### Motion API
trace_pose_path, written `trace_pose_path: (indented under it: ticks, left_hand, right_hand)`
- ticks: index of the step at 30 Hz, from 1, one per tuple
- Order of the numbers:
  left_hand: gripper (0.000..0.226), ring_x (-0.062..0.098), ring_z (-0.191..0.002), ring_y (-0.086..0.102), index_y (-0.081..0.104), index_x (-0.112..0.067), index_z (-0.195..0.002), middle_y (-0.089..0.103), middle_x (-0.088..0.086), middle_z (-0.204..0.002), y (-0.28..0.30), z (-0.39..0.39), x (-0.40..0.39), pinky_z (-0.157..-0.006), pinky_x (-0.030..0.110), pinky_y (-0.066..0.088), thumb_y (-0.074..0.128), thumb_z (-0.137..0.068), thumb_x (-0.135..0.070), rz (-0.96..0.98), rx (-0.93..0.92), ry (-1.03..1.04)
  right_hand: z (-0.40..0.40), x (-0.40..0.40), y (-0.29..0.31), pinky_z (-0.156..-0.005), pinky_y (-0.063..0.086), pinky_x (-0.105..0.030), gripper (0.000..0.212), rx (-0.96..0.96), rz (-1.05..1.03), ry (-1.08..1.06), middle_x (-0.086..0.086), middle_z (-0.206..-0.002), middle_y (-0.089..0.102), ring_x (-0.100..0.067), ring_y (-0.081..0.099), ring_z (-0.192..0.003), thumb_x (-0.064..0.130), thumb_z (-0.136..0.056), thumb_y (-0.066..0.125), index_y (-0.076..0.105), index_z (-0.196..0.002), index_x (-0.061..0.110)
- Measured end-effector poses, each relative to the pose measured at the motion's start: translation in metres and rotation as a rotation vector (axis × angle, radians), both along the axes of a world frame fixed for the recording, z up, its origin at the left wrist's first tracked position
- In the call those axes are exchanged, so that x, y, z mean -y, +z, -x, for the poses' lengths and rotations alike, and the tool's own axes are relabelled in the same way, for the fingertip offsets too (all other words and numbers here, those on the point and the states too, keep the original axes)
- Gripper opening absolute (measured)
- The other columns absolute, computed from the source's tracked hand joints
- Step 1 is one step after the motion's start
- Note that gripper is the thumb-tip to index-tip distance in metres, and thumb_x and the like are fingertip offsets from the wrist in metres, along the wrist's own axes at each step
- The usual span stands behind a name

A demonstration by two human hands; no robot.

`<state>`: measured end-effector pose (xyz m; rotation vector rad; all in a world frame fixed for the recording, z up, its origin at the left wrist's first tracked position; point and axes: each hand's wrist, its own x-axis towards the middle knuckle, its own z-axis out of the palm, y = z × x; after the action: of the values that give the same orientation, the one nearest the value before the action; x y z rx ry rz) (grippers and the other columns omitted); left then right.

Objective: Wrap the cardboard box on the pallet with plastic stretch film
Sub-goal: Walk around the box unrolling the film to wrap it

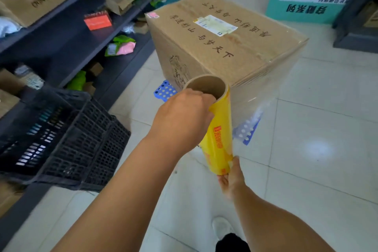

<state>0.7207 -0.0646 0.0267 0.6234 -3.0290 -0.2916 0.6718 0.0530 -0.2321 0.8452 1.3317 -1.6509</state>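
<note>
One cardboard box (223,41) sits on blue pallet (165,90) on tiled floor (317,149), clear film (259,92) stretched over near-right side. Dark shelving (67,32) with parcels along left, black crate (61,139) near-left of box. Yellow film roll (219,135) upright at near corner; left hand (182,118) grips top end, fingers inside core; right hand (230,178) grasps bottom end.

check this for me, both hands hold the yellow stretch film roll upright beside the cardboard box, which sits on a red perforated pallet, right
One detail is wrong: the pallet is blue, not red, as the head view shows. The rest stands: the left hand and right hand hold the yellow stretch film roll upright beside the cardboard box.
</note>
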Motion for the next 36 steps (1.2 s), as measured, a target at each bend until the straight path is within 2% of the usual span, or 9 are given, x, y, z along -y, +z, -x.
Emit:
trace_pose_path:
  ticks: [4, 9, 16, 25, 28, 31, 36]
  left_hand:
    - [0.022, 0.028, -0.101, 0.053, 0.059, -0.017, -0.109, 0.061, 0.004, -0.109, 0.002, -0.012, 0.028, -0.076, 0.038, 0.047, 0.049, -0.091, -0.025, 0.024, -0.021, -0.103]
    - [0.022, 0.03, -0.101, 0.055, 0.059, -0.015, -0.107, 0.062, 0.008, -0.11, 0.009, -0.025, 0.059, -0.076, 0.037, 0.045, 0.049, -0.092, -0.028, 0.062, -0.027, -0.26]
    - [0.02, 0.029, -0.096, 0.056, 0.06, -0.015, -0.104, 0.063, 0.008, -0.103, 0.012, -0.024, 0.101, -0.065, 0.03, 0.033, 0.05, -0.092, -0.028, 0.082, -0.064, -0.36]
    - [0.013, 0.025, -0.087, 0.056, 0.058, -0.017, -0.09, 0.06, 0.004, -0.09, 0.005, 0.001, 0.162, -0.064, 0.03, 0.033, 0.05, -0.091, -0.028, -0.004, -0.056, -0.528]
    - [0.014, 0.025, -0.086, 0.055, 0.051, -0.019, -0.08, 0.06, 0.003, -0.088, 0.004, 0.011, 0.184, -0.065, 0.034, 0.039, 0.052, -0.09, -0.03, -0.035, -0.05, -0.574]
    - [0.017, 0.025, -0.091, 0.055, 0.058, -0.016, -0.088, 0.062, 0.003, -0.094, 0.003, 0.022, 0.202, -0.072, 0.039, 0.046, 0.051, -0.09, -0.032, -0.059, -0.037, -0.619]
    - [0.019, 0.022, -0.097, 0.051, 0.06, -0.015, -0.098, 0.061, 0.004, -0.099, 0.0, 0.034, 0.222, -0.072, 0.033, 0.037, 0.05, -0.091, -0.029, -0.083, -0.043, -0.716]
  right_hand:
    - [-0.026, 0.018, 0.006, -0.105, 0.039, -0.027, 0.062, -0.011, -0.012, -0.126, 0.0, -0.14, 0.051, -0.017, 0.051, -0.125, 0.063, -0.09, 0.043, 0.043, -0.14, 0.026]
    - [-0.057, 0.051, 0.015, -0.105, 0.039, -0.027, 0.063, -0.003, -0.006, -0.227, -0.002, -0.142, 0.048, -0.018, 0.048, -0.127, 0.064, -0.089, 0.042, 0.04, -0.14, 0.026]
    - [-0.075, 0.089, 0.019, -0.109, 0.033, -0.031, 0.07, -0.018, 0.001, -0.271, -0.006, -0.147, 0.04, -0.023, 0.042, -0.132, 0.065, -0.09, 0.038, 0.031, -0.146, 0.023]
    - [-0.06, 0.153, 0.004, -0.112, 0.032, -0.035, 0.069, 0.027, -0.009, -0.451, -0.006, -0.151, 0.035, -0.026, 0.039, -0.135, 0.059, -0.092, 0.043, 0.028, -0.148, 0.023]
    - [-0.053, 0.178, 0.005, -0.111, 0.034, -0.035, 0.064, 0.058, -0.027, -0.527, -0.006, -0.151, 0.035, -0.026, 0.04, -0.134, 0.057, -0.093, 0.043, 0.029, -0.147, 0.024]
    - [-0.047, 0.195, 0.004, -0.112, 0.034, -0.035, 0.063, 0.071, -0.032, -0.597, -0.006, -0.151, 0.034, -0.027, 0.041, -0.134, 0.056, -0.094, 0.042, 0.03, -0.147, 0.024]
    - [-0.046, 0.209, -0.001, -0.108, 0.036, -0.034, 0.065, 0.109, -0.057, -0.712, -0.006, -0.149, 0.039, -0.026, 0.046, -0.129, 0.057, -0.092, 0.046, 0.032, -0.146, 0.024]
